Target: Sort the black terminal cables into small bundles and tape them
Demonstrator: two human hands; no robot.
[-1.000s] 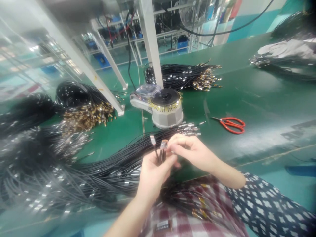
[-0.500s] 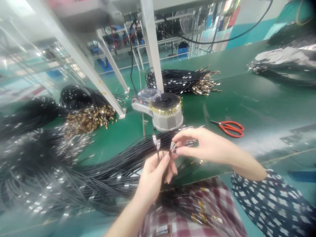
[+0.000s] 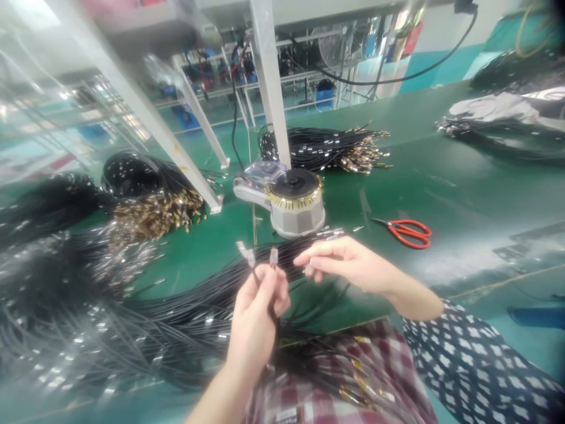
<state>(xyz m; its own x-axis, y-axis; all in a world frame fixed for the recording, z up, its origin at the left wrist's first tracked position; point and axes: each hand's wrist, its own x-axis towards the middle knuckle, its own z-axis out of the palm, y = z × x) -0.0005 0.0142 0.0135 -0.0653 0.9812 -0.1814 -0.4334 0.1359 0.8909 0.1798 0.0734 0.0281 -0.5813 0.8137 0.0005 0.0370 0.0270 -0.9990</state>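
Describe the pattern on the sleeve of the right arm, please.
The sleeve is dark blue with scattered white shapes, seen in the head view.

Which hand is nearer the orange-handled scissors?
Right. The right hand is left of the scissors, apart from them; the left hand is farther left, holding cables.

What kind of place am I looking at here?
Most likely a factory or workshop that handles cables: bundles of black cables lie on a long green worktable, beside a white round machine and red-handled scissors, while the left hand grips several connector-tipped cables.
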